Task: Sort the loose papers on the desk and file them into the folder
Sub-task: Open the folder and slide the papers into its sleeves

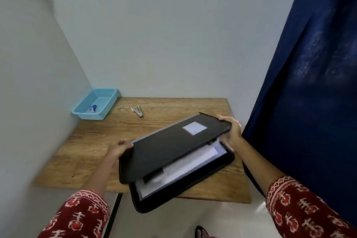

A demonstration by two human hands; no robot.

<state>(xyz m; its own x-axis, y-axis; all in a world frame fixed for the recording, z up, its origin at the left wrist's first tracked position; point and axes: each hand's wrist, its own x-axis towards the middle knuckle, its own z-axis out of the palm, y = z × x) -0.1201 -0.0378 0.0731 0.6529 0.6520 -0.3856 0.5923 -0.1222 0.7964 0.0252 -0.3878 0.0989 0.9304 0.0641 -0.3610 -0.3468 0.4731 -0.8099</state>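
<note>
A black zip folder (170, 147) lies at the desk's front right, its lower corner past the front edge. Its top cover, with a pale square label, is raised partway above the base. White papers (185, 170) show inside between cover and base. My left hand (117, 149) grips the cover's left edge. My right hand (230, 127) grips the cover's far right corner, fingers curled over the top.
The wooden desk (87, 150) sits in a corner between pale walls. A blue plastic tray (95, 106) with a small blue item stands at the back left. A stapler (138, 111) lies behind the folder. A dark blue curtain (309, 102) hangs at the right.
</note>
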